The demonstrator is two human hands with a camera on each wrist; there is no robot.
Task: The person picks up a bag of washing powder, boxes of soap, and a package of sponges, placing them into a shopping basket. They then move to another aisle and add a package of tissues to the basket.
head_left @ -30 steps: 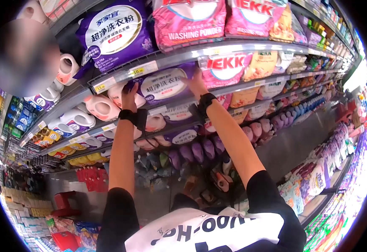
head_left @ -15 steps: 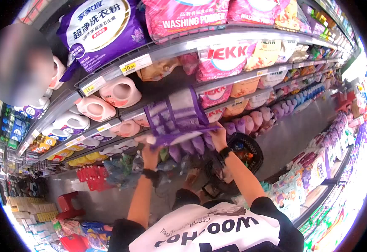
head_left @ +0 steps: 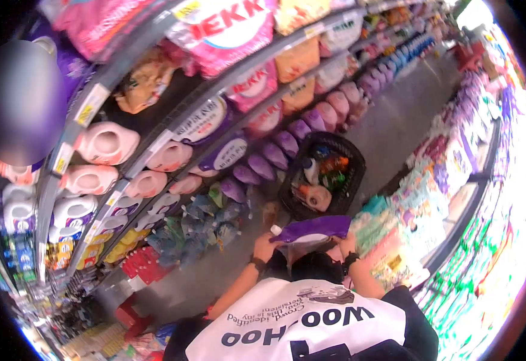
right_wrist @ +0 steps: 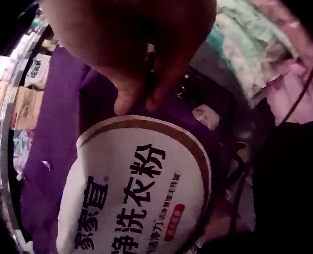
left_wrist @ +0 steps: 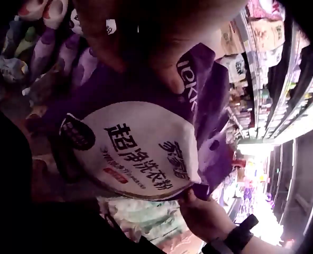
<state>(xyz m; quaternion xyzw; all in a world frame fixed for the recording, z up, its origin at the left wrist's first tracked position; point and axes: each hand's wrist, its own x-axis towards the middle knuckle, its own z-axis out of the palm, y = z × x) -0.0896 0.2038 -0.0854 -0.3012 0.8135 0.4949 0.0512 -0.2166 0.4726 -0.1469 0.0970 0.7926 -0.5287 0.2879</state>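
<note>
In front of my body, I hold a purple bag of washing powder [head_left: 318,228] by its two sides. My left hand [head_left: 265,246] grips one side edge; in the left wrist view its thumb [left_wrist: 169,74] lies on the bag's printed face. At the opposite edge, my right hand [head_left: 348,244] pinches the purple film, with fingertips [right_wrist: 125,101] just above the pale label. The label carries dark Chinese characters and a small red patch. Just beyond the bag, a black shopping basket [head_left: 360,171] stands on the floor, holding a pink bottle [head_left: 314,197] and other colourful goods.
Shelves on the left carry pink detergent bottles [head_left: 106,143], pink bags of washing powder [head_left: 230,36] and purple bottles [head_left: 263,166]. A crumpled orange-brown bag [head_left: 145,81] lies on an upper shelf. Packs in pale green wrapping [head_left: 376,219] line the right side of the aisle.
Both hands took the purple bag off the shelf and brought it down to the body, near the basket. The view has turned, bringing the basket to the middle.
</note>
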